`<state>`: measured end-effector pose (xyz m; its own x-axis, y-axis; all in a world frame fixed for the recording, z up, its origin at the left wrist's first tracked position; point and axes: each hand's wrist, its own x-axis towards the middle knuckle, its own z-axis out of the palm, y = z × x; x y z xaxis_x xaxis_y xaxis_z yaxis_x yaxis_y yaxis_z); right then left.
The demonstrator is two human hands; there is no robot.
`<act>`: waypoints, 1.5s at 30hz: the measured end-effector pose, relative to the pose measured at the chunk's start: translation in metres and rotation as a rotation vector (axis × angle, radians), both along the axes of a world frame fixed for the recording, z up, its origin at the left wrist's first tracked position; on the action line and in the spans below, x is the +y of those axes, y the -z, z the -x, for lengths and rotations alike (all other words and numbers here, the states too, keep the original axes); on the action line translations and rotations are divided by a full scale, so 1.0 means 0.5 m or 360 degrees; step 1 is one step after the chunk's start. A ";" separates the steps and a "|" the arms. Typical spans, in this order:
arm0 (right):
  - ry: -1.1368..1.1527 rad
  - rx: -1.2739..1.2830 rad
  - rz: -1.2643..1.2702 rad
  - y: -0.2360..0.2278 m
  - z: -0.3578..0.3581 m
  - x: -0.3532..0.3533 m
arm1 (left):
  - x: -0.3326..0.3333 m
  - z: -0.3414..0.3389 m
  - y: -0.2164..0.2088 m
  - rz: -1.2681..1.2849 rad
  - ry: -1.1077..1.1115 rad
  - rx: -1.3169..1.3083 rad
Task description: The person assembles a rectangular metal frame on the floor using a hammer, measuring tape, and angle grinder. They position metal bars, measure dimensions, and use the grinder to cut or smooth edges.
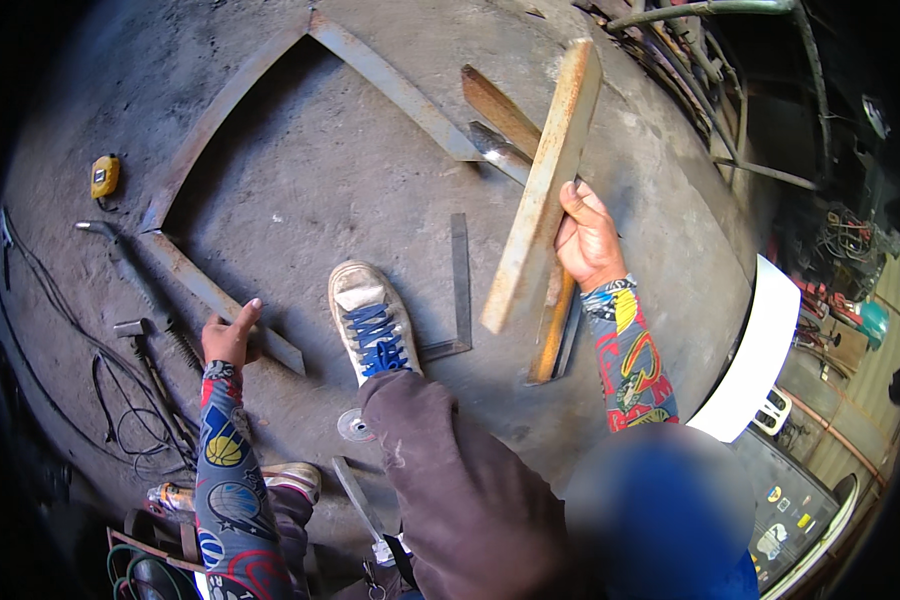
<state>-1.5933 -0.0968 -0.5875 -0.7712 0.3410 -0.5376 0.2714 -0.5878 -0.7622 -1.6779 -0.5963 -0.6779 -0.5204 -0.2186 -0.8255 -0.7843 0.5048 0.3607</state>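
Right hand [588,240]: closed around one long, straight, rust-spotted steel angle bar [545,185], gripped near the middle of its right edge, thumb on top; bar held slantwise, upper end tipped to the right, over other metal stock. Left hand [228,340]: gripping the near arm of an open, three-sided, grey-brown steel frame [390,88], close to that arm's free end, thumb laid along the metal, fingertips partly hidden. Frame flat on the grey concrete floor [300,215], its open side facing the angle bar, which lies well apart from the left hand. Between the hands: one off-white shoe with blue laces [370,320]; just beside it, one dark, flat, L-shaped metal square [460,275]. Below the right hand: orange-brown rusted metal lengths [553,330]. Behind the shoe: one round grey disc with a central hole [355,425]. Left of the frame: one yellow tape measure [104,176], one black welding torch with ribbed neck [135,265], and, near the left hand, one metal-headed hammer [130,328].
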 end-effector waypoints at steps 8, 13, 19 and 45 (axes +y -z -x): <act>0.0168 -0.0096 0.0173 0.033 0.007 -0.152 | 0.011 -0.004 -0.003 0.0010 -0.0036 0.0014; 0.0104 -0.0194 0.0233 0.023 -0.032 -0.255 | 0.016 0.001 -0.009 0.0047 0.0021 -0.0021; -0.0179 -0.0334 0.0364 0.008 -0.051 -0.364 | 0.013 0.010 -0.021 0.0014 0.0014 -0.0037; -0.0118 -0.1039 -0.0539 0.171 0.053 -0.452 | 0.011 0.010 -0.007 0.0007 0.0064 -0.0053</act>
